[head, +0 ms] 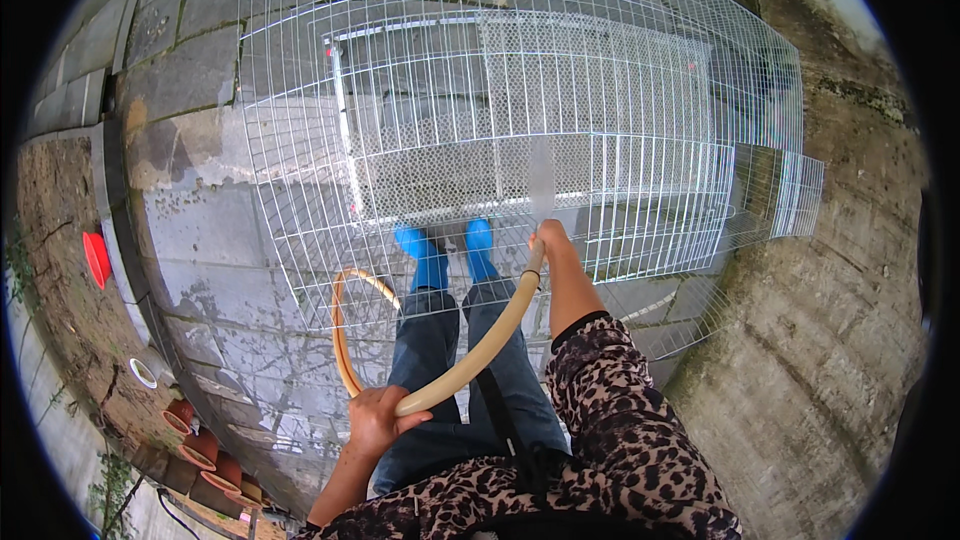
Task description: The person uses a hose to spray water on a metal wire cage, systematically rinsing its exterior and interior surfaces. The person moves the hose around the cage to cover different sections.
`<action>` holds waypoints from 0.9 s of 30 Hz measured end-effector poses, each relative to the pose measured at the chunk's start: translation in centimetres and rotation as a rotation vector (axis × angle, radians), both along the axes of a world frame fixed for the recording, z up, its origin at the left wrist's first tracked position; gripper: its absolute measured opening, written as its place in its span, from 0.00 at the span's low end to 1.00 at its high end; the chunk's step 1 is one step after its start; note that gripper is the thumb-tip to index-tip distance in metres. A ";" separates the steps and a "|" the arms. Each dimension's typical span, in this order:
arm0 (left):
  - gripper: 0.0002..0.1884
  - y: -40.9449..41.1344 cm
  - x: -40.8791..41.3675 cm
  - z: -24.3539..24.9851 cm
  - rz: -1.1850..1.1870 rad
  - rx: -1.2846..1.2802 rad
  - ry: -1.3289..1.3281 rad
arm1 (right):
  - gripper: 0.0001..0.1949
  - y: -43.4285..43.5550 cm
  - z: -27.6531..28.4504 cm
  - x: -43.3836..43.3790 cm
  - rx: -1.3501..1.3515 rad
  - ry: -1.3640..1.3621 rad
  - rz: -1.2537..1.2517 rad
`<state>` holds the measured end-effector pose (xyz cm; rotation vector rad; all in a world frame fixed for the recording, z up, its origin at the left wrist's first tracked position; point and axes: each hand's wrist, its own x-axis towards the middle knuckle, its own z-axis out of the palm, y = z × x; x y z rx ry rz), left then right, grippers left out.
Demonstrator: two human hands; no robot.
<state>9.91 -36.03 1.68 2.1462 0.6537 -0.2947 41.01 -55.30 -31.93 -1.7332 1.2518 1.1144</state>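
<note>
My right hand [553, 236] grips the end of a yellowish rubber hose [480, 349], from which a fan of water [541, 172] sprays forward. Further back on the same hose, my left hand [379, 416] is closed around it. Beyond my left hand the hose loops out over the wet paving. Before me stands a large wire cage [300, 195], its bars between the camera and the floor. Inside or beneath it lies a framed perforated panel [600, 90], part of it hidden by bars. Where exactly the water lands is hard to tell.
Wet stone slabs [202, 240] surround my blue boots [430, 262]. A small wire door [796, 195] juts from the cage's right side, near a stained concrete wall [810, 330]. Left are a raised edging [120, 225], a red bowl [96, 260] and several terracotta pots [199, 448].
</note>
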 end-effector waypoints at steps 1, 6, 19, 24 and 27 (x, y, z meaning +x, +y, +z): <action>0.24 0.0 0.0 -0.1 0.002 -0.005 -0.002 | 0.10 -0.2 -0.2 0.0 0.023 -0.013 -0.034; 0.24 0.5 -2.0 0.5 0.044 0.010 0.058 | 0.15 1.3 1.1 -2.2 0.474 -0.043 -0.762; 0.30 1.2 -4.7 2.7 0.238 -0.026 0.081 | 0.16 9.4 0.0 -6.9 0.917 0.073 -1.213; 0.31 1.3 -4.1 2.9 0.242 -0.051 0.036 | 0.08 10.7 -0.8 -7.8 0.664 0.109 -0.960; 0.30 1.1 -3.4 2.5 0.298 -0.043 0.017 | 0.03 9.3 -3.0 -8.1 0.369 -0.004 -0.858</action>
